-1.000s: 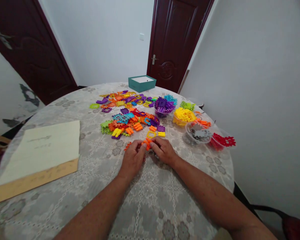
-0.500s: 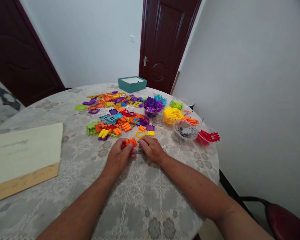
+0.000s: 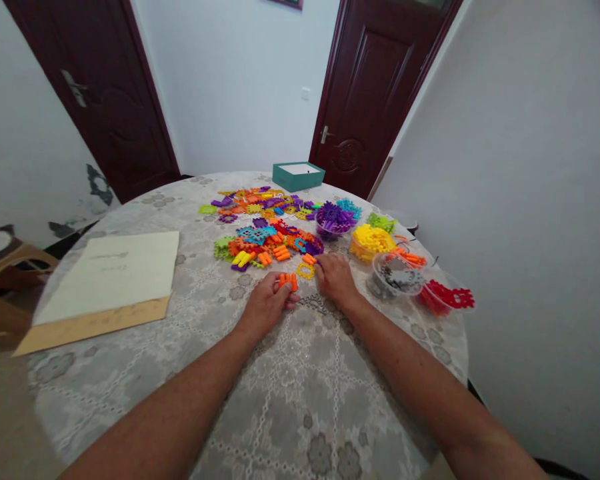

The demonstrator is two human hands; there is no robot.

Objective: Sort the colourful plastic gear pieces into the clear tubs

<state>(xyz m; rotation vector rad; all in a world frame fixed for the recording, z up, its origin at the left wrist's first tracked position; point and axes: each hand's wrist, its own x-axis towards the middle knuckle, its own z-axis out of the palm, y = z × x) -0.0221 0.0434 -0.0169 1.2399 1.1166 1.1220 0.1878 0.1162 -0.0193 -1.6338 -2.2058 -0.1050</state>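
Observation:
My left hand (image 3: 266, 305) is closed around an orange plastic building piece (image 3: 289, 282) with rounded prongs, held just above the lace-patterned tablecloth. To its right, my right hand (image 3: 336, 279) reaches forward with curled fingers, the fingertips down by a small purple piece (image 3: 319, 263). What those fingers hold, if anything, is hidden by the hand. Beside them lie an orange pronged piece (image 3: 309, 259) and a yellow square frame piece (image 3: 305, 270). A pile of interlocking pieces (image 3: 257, 235) in blue, green, orange and purple spreads just beyond both hands.
Clear tubs on the right hold purple (image 3: 334, 220), yellow (image 3: 371, 241), grey (image 3: 399, 275) and red pieces (image 3: 445, 295). A second mixed heap (image 3: 253, 200) lies farther back, before a green box (image 3: 298, 177). Paper on a board (image 3: 115, 267) rests at left.
My right hand has moved away from my left hand, forward and right to the loose pieces. The left hand keeps the orange piece. The view has swung left.

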